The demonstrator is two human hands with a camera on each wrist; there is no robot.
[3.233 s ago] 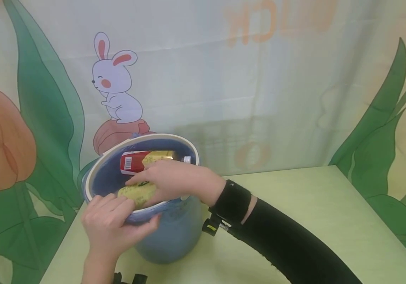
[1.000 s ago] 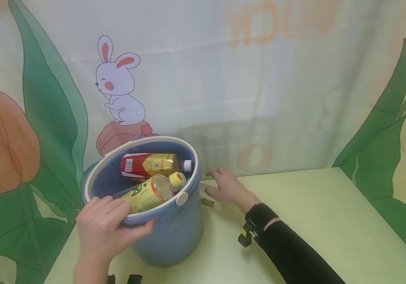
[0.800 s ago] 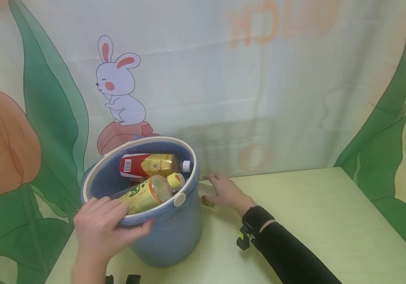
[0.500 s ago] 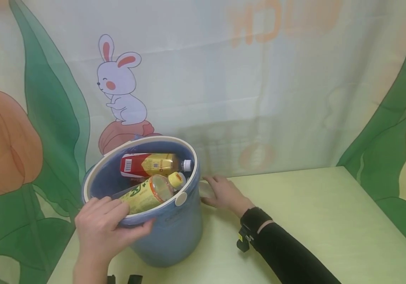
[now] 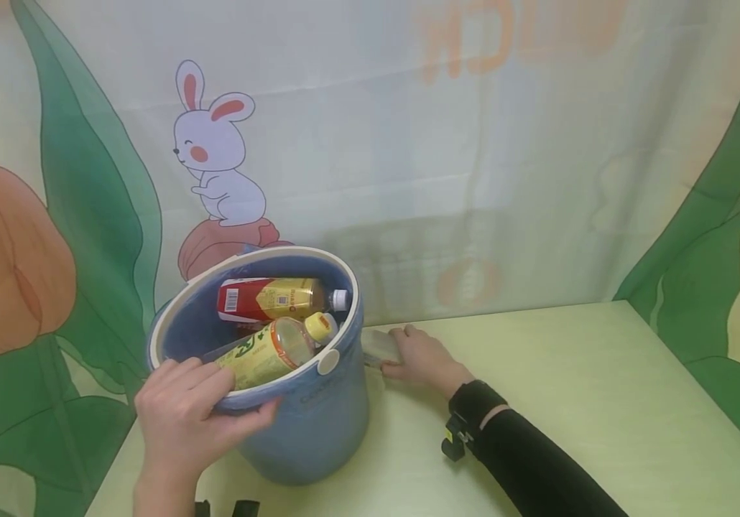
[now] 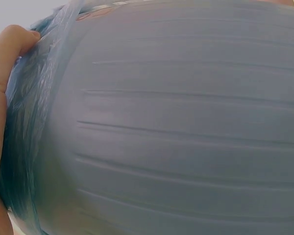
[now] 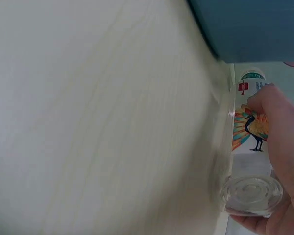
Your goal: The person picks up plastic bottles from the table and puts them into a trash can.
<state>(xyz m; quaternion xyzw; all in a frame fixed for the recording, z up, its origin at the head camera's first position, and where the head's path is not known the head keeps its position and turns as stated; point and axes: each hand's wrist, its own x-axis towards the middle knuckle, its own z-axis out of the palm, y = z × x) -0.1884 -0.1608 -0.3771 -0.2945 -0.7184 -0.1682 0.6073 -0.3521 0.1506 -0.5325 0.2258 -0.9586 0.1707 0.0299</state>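
My left hand [image 5: 185, 409] grips the front rim of a blue bin [image 5: 305, 431], thumb outside and fingers over the edge. A blue plastic liner [image 6: 34, 112] is bunched under that hand in the left wrist view. Inside the bin lie a red and gold drink bottle [image 5: 266, 299] with a white cap and a yellow-labelled bottle [image 5: 273, 352] with a yellow cap. Right of the bin, my right hand [image 5: 424, 359] holds a clear bottle [image 7: 250, 161], its label printed with a colourful bird. In the head view the bin partly hides this bottle.
A pale green table [image 5: 538, 402] carries the bin and stretches to the right. Behind it hangs a cloth backdrop [image 5: 525, 179] printed with a rabbit and plants. The bin's white rim [image 5: 308, 253] stands well above the tabletop.
My right hand has left the yellow-labelled bottle inside the bin, moved out to the right and taken hold of the clear bottle, now drawn slightly rightward. My left hand stays on the rim.
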